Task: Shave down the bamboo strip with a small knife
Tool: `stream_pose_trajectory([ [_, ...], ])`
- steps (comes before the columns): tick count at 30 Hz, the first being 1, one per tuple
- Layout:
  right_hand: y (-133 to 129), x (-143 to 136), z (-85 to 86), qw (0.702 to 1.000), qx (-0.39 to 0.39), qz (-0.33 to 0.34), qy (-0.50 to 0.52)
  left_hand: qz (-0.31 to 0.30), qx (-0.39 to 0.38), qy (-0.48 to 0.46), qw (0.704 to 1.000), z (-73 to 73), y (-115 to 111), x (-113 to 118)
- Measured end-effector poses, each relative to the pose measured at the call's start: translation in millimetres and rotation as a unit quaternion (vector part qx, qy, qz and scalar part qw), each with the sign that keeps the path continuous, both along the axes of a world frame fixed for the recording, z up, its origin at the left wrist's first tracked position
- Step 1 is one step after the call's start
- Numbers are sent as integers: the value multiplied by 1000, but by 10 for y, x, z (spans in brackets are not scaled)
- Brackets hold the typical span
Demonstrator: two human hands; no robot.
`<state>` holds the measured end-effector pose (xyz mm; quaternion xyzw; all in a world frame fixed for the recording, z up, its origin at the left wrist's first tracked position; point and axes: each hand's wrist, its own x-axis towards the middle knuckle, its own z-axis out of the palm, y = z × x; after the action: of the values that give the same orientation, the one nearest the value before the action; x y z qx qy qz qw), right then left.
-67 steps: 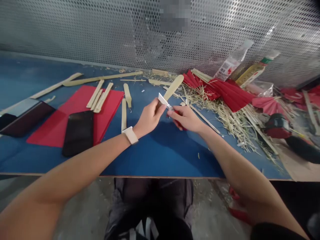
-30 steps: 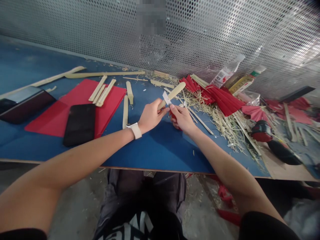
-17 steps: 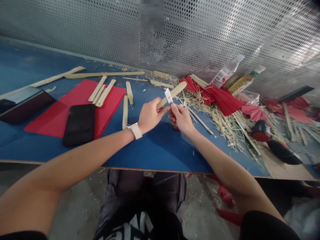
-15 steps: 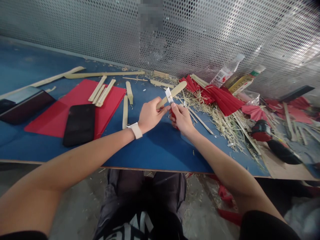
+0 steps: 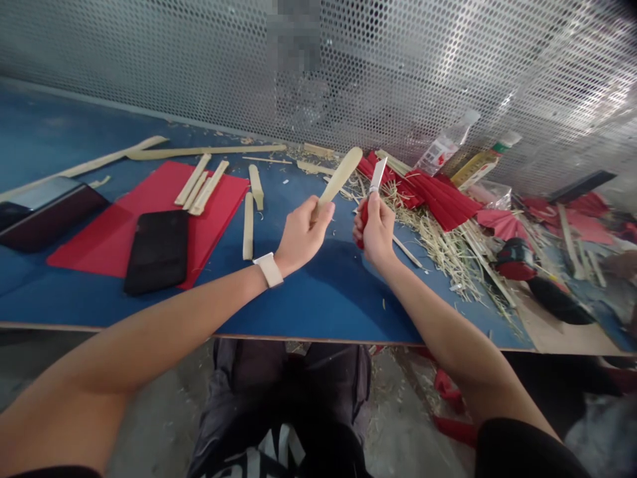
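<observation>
My left hand (image 5: 304, 232) is closed around the lower end of a pale bamboo strip (image 5: 342, 174), whose flat rounded end points up and away to the right. In my right hand (image 5: 375, 229) is a red-handled utility knife (image 5: 379, 175), gripped in the fist with its blade upright. Blade and strip are apart, with a gap between the two hands. Both hands are above the blue table (image 5: 318, 299). A heap of bamboo shavings (image 5: 438, 252) lies to the right of the knife.
Left are a red folder (image 5: 107, 242) with bamboo pieces (image 5: 209, 188), a black phone (image 5: 157, 251) and a dark device (image 5: 52, 212). Folded red paper (image 5: 442, 198), two bottles (image 5: 445, 145) and a red-black tool (image 5: 516, 259) lie right. A perforated metal screen (image 5: 199, 73) stands behind.
The knife blade has come off the bamboo strip. My right hand has moved right and up with the knife, and the strip in my left hand now tilts more upright.
</observation>
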<state>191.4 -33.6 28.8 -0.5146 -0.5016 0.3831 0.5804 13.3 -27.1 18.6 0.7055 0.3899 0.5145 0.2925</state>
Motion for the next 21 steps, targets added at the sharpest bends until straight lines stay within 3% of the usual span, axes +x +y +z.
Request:
stream_pose_trajectory([
  [5, -44, 62, 70, 997, 33, 43, -62, -99, -64, -64, 991, -26, 51, -12],
  [8, -88, 99, 122, 987, 31, 101, -119, -129, -73, -82, 985, -37, 84, -10],
  [11, -114, 142, 186, 962, 28, 172, -209, -138, -82, -83, 984, -21, 55, 4],
  [14, -116, 167, 249, 941, 37, 195, -273, -141, -96, -86, 982, -1, 13, 15],
  [21, -112, 192, 306, 930, 25, 225, -288, -135, -61, -23, 989, -65, 53, -47],
])
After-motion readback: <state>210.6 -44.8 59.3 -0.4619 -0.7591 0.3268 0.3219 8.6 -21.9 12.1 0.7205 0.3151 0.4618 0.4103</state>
